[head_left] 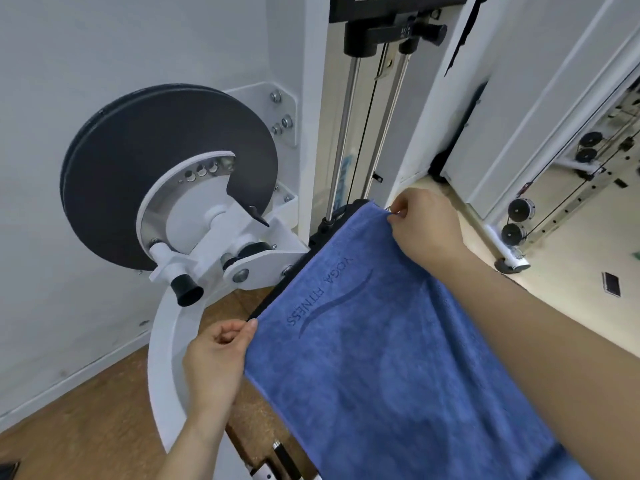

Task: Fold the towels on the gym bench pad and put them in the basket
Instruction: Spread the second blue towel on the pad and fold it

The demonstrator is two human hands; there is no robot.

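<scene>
A large round disc (166, 150) with a matte black face is seen at the far left, bolted to a white painted metal frame. Beneath it a curved white steel arm (166, 341) is swept down over a floor (86, 410) of brown wood-grain.

The left hand (216, 358) is held at the counter's left edge. Its thumb and curled forefinger are pinched together on the near left corner of the towel (381, 341).

Of the counter (280, 289) only a narrow strip of smooth black padding is shown, along the towel's left side. The towel is blue, with a soft short nap. It is marked "YOGA FITNESS" beside a long curved stroke in a darker blue, and it is spread nearly flat over the counter, with shallow wrinkles towards its right side.

Two polished chrome rods (341, 133) are set upright just beyond the counter's far edge.

The right hand (426, 226) is closed in a fingertip pinch on the towel's far corner, at that far edge. Its forearm is stretched above the towel's right side.

At the far right, small black pulleys (519, 209) strung with thin cables are mounted on a white frame above pale flooring.
</scene>
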